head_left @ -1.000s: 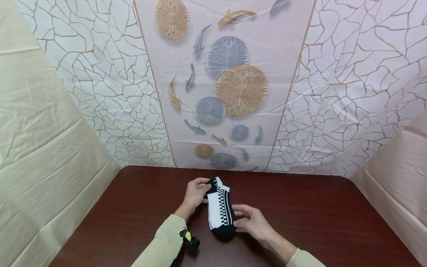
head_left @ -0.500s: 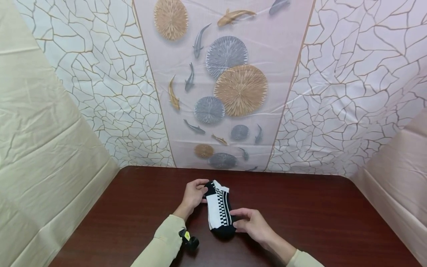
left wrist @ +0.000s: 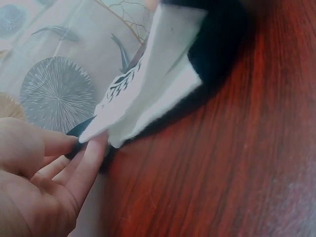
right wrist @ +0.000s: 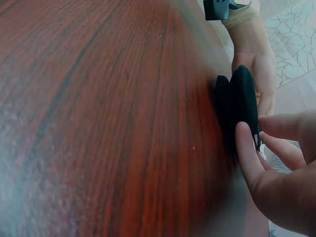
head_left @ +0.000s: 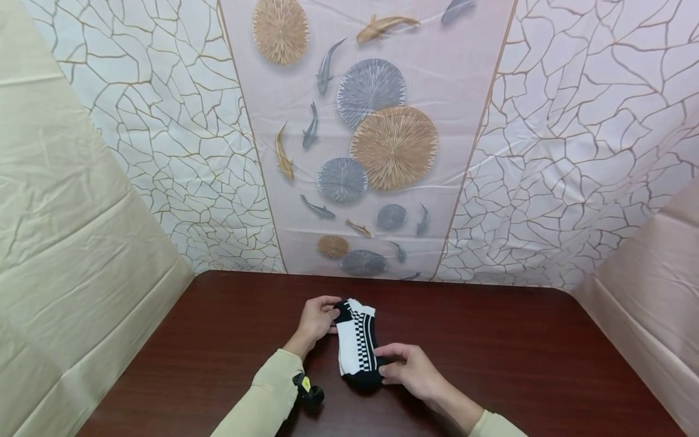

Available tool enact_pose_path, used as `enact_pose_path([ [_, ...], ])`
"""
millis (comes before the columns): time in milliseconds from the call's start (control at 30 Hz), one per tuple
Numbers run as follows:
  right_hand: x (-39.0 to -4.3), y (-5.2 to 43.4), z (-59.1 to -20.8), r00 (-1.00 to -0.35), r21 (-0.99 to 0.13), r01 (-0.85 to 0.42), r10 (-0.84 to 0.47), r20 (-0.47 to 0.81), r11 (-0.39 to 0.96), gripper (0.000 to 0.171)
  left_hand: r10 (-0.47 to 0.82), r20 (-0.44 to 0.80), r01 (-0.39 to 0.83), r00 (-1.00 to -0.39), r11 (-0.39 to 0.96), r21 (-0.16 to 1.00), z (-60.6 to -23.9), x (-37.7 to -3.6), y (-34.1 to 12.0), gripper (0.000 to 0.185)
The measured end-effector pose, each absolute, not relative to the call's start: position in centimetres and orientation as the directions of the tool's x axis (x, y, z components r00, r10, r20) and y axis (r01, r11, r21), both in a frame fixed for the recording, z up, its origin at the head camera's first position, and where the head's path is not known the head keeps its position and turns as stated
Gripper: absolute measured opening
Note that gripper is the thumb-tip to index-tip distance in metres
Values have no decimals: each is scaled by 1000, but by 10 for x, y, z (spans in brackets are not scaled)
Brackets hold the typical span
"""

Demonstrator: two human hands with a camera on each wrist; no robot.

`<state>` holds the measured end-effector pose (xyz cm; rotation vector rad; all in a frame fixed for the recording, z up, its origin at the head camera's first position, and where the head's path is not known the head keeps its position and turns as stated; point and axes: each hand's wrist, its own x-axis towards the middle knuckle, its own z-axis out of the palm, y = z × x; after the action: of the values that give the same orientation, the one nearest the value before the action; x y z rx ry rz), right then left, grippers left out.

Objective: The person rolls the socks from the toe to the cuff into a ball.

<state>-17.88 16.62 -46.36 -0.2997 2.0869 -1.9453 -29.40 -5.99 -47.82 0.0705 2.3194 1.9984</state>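
A pair of ankle socks (head_left: 349, 346), white and black with a checkered stripe, lies stacked in the middle of the tabletop. At the black heel end, my left hand (head_left: 317, 318) pinches the socks between thumb and fingers. The left wrist view shows two white layers of the socks (left wrist: 143, 94) with a gap between them, and the left fingertips at their edge. My right hand (head_left: 412, 367) grips the side near the black toe. In the right wrist view its thumb (right wrist: 247, 143) presses one face of the black toe part (right wrist: 242, 94), with fingers behind.
The dark red-brown wooden table (head_left: 491, 340) reaches back to a patterned cloth wall (head_left: 349, 139). Beige cloth (head_left: 82, 212) hangs along the left side, and pinkish cloth (head_left: 655, 291) along the right. A black wrist camera (head_left: 311, 394) sits on the left sleeve.
The cuff end of the socks has come slightly lower and toward me. Both hands have shifted a little to the left, keeping their hold on the socks.
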Motion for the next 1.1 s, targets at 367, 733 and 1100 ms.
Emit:
enact_pose_path([
  [367,-178,168,-463,-912,-994,72,-398,-99,83,34,83,-52,-37,-995,173,984,-480,-295,-60,29],
  [733,-176,168,-467,-895,-995,37,-441,-73,89,30,83,-59,-42,-995,195,980,-480,-296,-59,27],
  [1100,-176,170,-464,-906,-954,-137,-423,13,265,29,115,-22,9,-993,257,966,-475,-297,-61,27],
])
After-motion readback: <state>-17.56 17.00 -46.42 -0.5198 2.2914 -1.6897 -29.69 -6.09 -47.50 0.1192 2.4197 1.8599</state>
